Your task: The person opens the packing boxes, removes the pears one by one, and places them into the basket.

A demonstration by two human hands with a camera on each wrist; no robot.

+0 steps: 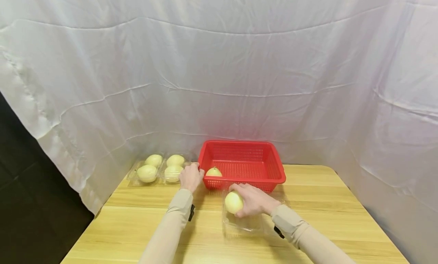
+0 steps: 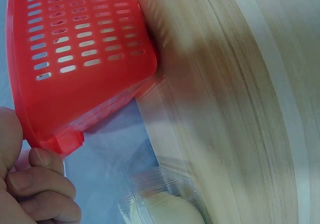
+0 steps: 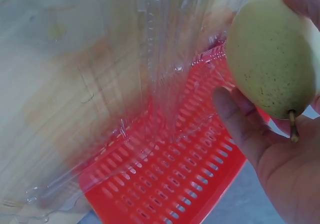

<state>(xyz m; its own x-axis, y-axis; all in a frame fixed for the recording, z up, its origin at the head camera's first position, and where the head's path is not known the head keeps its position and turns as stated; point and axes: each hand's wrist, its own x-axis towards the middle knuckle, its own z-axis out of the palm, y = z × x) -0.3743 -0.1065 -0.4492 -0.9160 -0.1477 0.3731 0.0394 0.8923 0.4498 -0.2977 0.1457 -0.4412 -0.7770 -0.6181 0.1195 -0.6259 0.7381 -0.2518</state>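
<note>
My right hand point(image 1: 254, 200) holds a pale yellow pear point(image 1: 234, 202) over an opened clear plastic clamshell box point(image 1: 246, 226) in front of the red basket. In the right wrist view the pear point(image 3: 275, 54) shows its stem pointing toward the palm, with thumb and fingers around it. At the left end of the red basket point(image 1: 278, 176), my left hand point(image 1: 191, 177) grips the rim, thumb on one side and curled fingers on the other in the left wrist view. Another pear point(image 1: 213, 172) lies inside the basket at its near left corner.
Left of the basket, a clear clamshell box point(image 1: 131, 176) holds several pears, two of them in its right half beside my left hand. The wooden table point(image 1: 308, 226) ends at a pale curtain point(image 1: 239, 78) behind and on both sides.
</note>
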